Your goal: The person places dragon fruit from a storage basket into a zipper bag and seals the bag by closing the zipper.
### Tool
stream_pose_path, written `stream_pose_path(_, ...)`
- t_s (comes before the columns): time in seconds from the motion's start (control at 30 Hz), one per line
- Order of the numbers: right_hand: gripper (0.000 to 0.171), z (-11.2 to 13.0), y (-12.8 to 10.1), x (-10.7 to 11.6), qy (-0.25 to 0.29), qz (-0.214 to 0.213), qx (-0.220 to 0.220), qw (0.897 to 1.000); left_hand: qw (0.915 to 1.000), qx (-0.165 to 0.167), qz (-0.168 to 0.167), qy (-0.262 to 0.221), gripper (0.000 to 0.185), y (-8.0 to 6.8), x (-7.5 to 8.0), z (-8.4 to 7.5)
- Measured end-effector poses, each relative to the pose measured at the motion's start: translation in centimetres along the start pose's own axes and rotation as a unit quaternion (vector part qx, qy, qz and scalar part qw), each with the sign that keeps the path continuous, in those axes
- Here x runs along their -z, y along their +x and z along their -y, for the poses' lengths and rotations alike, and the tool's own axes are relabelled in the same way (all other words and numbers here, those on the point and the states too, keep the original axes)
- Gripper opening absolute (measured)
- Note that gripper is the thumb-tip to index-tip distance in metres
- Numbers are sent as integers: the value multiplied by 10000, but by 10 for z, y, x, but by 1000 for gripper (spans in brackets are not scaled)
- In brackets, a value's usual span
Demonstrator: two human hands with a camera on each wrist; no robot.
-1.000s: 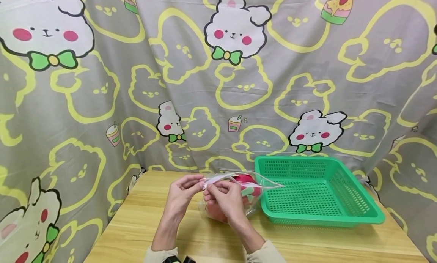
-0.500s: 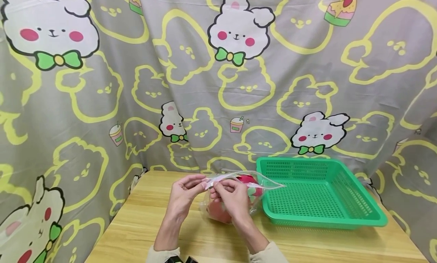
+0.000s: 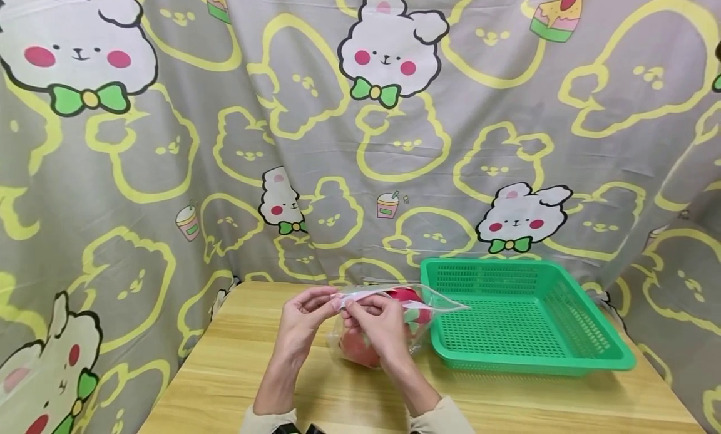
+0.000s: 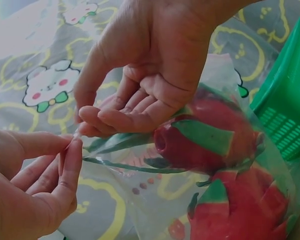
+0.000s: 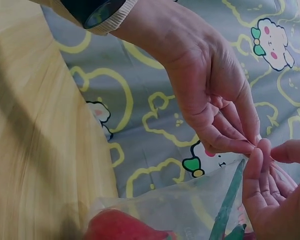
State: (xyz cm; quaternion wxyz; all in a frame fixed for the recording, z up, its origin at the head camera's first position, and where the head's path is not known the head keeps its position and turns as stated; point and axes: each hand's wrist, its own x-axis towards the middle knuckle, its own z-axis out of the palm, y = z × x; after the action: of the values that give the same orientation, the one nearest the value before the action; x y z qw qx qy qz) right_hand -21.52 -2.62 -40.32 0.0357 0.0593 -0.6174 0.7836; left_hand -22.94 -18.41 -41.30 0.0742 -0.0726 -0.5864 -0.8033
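A clear zip bag (image 3: 419, 309) stands on the wooden table (image 3: 236, 371) just left of the basket. It holds red fruits with green scales (image 3: 356, 349) (image 4: 205, 140). My left hand (image 3: 332, 304) pinches the left end of the bag's top seal between thumb and fingers (image 4: 72, 160). My right hand (image 3: 352, 309) pinches the same seal right beside it, fingers curled over the strip (image 4: 114, 117). In the right wrist view the two hands' fingertips (image 5: 247, 147) meet at the seal above the bag (image 5: 190, 205). The right part of the bag's mouth gapes.
A green slotted plastic basket (image 3: 563, 359) stands on the table's right half, touching or nearly touching the bag. A grey bunny-print cloth (image 3: 360, 139) hangs behind and beside the table. Bare tabletop lies to the left and in front of my hands.
Both hands keep their pinch on the bag's seal. The right fingers shifted slightly along the strip, and the bag barely moved.
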Motion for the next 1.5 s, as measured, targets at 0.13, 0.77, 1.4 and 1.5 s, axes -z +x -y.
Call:
stream_pose_path(0.13, 24, 0, -1, 0, 82, -5, 71, 9999, 10000, -6, -53, -29, 32, 0, 0, 0)
stream_pose_path(0.77, 29, 5, 0, 0, 682, -216, -453, 9964, 10000, 27, -27, 7, 35, 0, 3, -1)
stream_pose_path(1.4, 25, 8, 1, 2, 741, -428, -548, 9948, 9997, 66, -96, -200, 31, 0, 8, -1)
stream_pose_path(1.5, 26, 9, 1, 3, 765, -463, -562, 9944, 9995, 75, -82, -281, 31, 1, 7, -3)
